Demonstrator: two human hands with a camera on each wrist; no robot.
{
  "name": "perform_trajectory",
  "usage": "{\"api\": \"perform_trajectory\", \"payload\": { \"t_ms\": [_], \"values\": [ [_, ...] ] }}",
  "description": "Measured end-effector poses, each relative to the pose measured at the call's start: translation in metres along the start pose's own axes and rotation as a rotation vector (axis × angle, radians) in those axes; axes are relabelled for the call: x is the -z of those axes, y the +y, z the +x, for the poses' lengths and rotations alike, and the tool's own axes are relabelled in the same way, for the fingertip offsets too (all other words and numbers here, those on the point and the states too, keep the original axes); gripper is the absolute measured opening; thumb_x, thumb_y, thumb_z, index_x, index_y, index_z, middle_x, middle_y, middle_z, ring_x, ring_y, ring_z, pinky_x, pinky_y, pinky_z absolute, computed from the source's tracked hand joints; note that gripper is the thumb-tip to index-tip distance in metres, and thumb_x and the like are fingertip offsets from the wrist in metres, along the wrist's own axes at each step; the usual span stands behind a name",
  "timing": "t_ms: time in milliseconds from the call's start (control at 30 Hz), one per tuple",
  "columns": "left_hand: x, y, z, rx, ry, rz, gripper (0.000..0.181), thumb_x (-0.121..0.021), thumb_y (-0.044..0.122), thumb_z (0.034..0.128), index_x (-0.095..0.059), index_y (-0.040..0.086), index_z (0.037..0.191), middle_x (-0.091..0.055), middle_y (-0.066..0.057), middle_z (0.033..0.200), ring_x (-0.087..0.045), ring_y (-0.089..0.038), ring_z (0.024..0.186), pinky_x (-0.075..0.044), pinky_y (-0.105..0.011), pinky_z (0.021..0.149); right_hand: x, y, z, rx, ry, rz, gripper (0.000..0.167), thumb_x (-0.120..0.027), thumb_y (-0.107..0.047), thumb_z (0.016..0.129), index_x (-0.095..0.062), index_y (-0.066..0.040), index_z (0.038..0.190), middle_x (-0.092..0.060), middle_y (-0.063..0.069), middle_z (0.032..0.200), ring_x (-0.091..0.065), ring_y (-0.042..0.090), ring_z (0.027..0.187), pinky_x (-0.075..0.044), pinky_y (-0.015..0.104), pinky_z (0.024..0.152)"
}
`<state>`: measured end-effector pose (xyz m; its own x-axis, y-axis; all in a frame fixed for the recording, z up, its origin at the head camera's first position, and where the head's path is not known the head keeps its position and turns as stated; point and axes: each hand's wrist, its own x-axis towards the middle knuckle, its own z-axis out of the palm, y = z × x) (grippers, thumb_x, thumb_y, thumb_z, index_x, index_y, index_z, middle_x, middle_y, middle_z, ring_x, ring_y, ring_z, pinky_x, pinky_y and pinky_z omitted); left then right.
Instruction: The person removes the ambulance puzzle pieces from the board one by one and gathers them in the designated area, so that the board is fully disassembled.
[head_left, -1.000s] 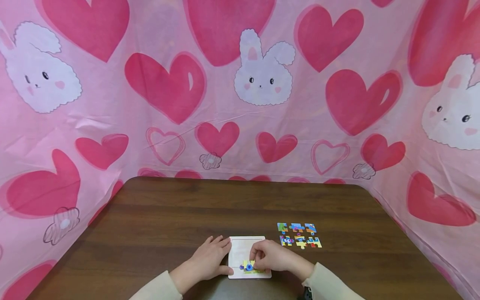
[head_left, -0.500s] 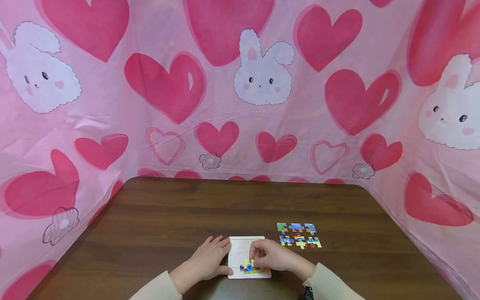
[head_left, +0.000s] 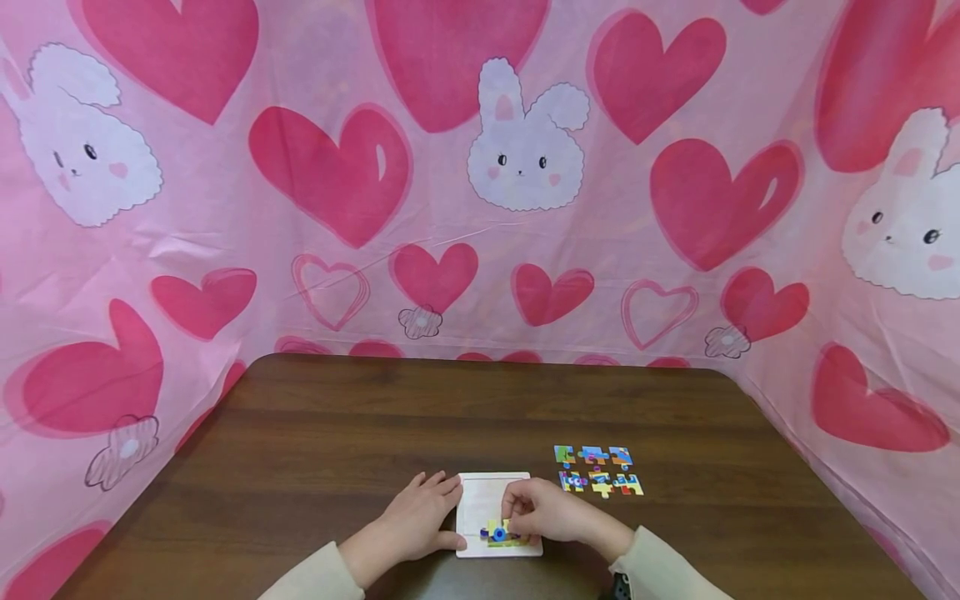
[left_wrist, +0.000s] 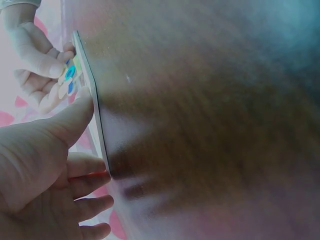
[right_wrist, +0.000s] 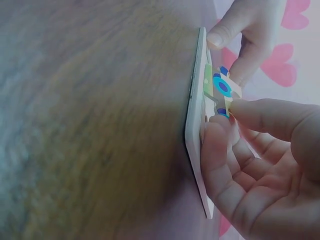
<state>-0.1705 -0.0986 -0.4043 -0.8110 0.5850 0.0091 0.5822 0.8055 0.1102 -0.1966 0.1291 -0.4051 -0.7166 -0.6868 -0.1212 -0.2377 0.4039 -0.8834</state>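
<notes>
A white puzzle tray (head_left: 480, 498) lies near the front of the table. My left hand (head_left: 423, 517) rests at its left side, fingers spread and fairly straight, with the thumb on the front left corner. Over the tray's front right part, my right hand (head_left: 551, 512) pinches a yellow and blue jigsaw piece (right_wrist: 222, 86) between thumb and fingers. In the right wrist view this piece stands tilted above the tray floor, its blue ring facing outward. A green-yellow piece (right_wrist: 208, 80) shows beneath it, low in the tray. The fingertips hide part of both.
Several loose jigsaw pieces (head_left: 598, 471) lie in two rows on the brown wooden table (head_left: 375, 417), right of and beyond the tray. A pink cloth (head_left: 450, 225) with hearts and rabbits hangs round the back and sides.
The jigsaw piece in my right hand has tilted and shifted slightly over the tray's front edge. My right hand has edged a little to the right. The left hand stays put.
</notes>
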Motion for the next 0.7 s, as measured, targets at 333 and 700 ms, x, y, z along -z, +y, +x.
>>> {"api": "perform_trajectory", "payload": {
  "t_ms": [333, 700],
  "values": [
    [0.001, 0.0, 0.0, 0.002, -0.007, -0.004, 0.067, -0.067, 0.051, 0.0764, -0.059, 0.001, 0.121, -0.054, -0.011, 0.127, -0.047, -0.032, 0.118, -0.034, -0.048, 0.095, 0.001, -0.002, -0.001, -0.014, 0.03, 0.005, 0.014, -0.06, 0.006, 0.082, -0.055, -0.007, 0.077, -0.052, -0.001, 0.062, -0.051, 0.011, 0.052, -0.045, 0.024, 0.045],
    [0.001, 0.001, 0.0, 0.004, -0.006, 0.001, 0.068, -0.067, 0.05, 0.0763, -0.058, 0.0, 0.122, -0.054, -0.011, 0.127, -0.047, -0.032, 0.118, -0.034, -0.048, 0.095, 0.011, 0.0, -0.005, 0.015, 0.022, 0.066, 0.007, -0.059, 0.003, 0.082, -0.054, 0.0, 0.08, -0.053, 0.002, 0.063, -0.053, 0.014, 0.05, -0.046, 0.025, 0.046]
  ]
}}
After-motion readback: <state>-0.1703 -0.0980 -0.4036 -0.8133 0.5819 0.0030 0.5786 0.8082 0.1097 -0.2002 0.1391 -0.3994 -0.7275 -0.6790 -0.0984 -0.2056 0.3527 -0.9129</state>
